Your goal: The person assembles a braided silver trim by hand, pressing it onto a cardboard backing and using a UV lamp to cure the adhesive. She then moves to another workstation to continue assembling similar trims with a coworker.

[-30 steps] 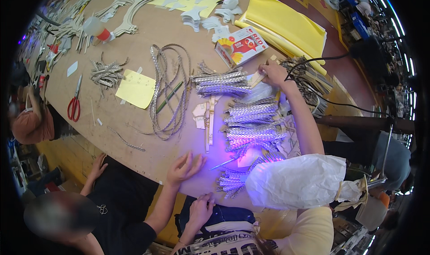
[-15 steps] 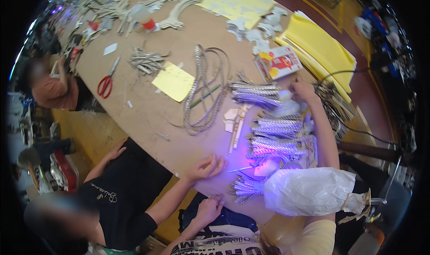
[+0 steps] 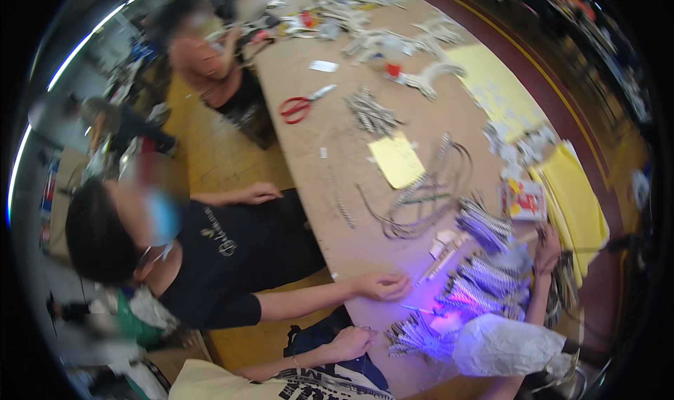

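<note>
My left hand (image 3: 354, 343) lies loosely curled at the near table edge, in front of my body, with nothing visible in it. My right arm reaches past a lamp-like thing wrapped in white paper (image 3: 498, 347). At its end, my right hand (image 3: 548, 249) rests beside a red and white box (image 3: 523, 200); blur hides what its fingers do. Between my hands lie several bundles of silvery braided cord (image 3: 484, 224), partly lit purple. A co-worker's hand (image 3: 382, 285) rests at the table edge beside my left hand, palm up, fingers bent.
Loops of braided cord (image 3: 411, 221) and a yellow sheet (image 3: 397, 160) lie mid-table. Red-handled scissors (image 3: 298, 108) and a pile of short cords (image 3: 373, 112) are farther off. Yellow sheets (image 3: 576, 203) are stacked at the right edge. A masked person in black (image 3: 239, 259) sits to my left.
My view has swung left, so the table appears shifted to the right. Both my hands stay at about the same places on and beside the table.
</note>
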{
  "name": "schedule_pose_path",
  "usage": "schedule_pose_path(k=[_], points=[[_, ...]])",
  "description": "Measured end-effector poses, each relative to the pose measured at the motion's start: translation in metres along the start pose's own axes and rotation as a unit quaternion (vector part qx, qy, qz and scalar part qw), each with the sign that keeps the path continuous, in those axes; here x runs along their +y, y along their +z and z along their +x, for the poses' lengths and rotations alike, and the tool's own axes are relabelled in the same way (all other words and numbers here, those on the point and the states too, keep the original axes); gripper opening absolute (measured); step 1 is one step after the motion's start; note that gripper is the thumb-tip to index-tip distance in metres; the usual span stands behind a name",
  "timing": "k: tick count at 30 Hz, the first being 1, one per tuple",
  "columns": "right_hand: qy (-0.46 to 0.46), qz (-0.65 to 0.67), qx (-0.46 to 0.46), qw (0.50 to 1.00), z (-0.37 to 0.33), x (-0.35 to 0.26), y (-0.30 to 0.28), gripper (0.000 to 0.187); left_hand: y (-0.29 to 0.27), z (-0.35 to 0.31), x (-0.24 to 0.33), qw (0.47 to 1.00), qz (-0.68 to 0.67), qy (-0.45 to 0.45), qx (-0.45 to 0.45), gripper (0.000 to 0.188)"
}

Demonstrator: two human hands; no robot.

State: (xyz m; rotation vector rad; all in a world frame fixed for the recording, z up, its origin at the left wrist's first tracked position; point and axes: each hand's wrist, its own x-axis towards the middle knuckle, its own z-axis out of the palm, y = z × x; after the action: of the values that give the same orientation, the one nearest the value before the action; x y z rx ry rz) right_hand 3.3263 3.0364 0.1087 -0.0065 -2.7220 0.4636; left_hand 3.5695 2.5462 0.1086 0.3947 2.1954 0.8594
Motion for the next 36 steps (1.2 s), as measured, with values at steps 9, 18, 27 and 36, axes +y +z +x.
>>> schedule_pose_path(k=[9,18,27,36], points=[[-0.198,-0.023,-0.008,0.98,-0.084,-0.154,0.014,0.027,0.008,-0.02,-0.009,0.998,-0.019,0.025,0.045,0.035],[-0.079,0.002,-0.142,0.987,-0.137,-0.188,0.032,0.034,0.014,-0.067,-0.011,0.989,-0.05,0.041,0.13,0.032],[-0.069,0.155,-0.078,0.982,-0.219,-0.293,-0.055,0.029,0.079,-0.149,-0.012,0.967,-0.087,-0.011,0.239,0.032],[-0.185,0.688,-0.462,0.529,-0.295,-0.468,-0.214,0.019,0.109,-0.246,0.024,0.952,-0.223,0.041,0.206,0.021]])
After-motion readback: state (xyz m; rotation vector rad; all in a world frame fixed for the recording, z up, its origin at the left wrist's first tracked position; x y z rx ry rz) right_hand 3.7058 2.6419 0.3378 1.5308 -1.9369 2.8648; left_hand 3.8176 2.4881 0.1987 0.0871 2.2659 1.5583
